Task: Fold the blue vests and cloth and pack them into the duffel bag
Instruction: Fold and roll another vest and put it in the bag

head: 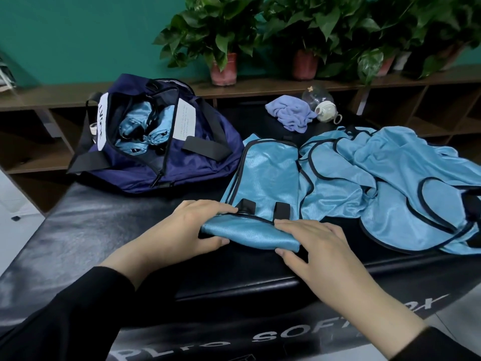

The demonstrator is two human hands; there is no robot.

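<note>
A light blue vest (268,178) with black trim lies flat in front of me, its near end rolled over. My left hand (187,227) grips the left side of that rolled end, fingers on top and thumb below. My right hand (315,246) holds the right side the same way. More blue vests (406,183) lie in a loose heap to the right. The navy duffel bag (156,142) stands unzipped at the back left with rolled blue vests (145,128) inside. A crumpled lilac cloth (289,113) lies behind the vests.
A clear bottle with a white cap (322,105) lies on its side next to the cloth. Everything rests on a black padded surface (104,230). Behind it runs a brown shelf (52,97) carrying potted plants (223,66) against a green wall.
</note>
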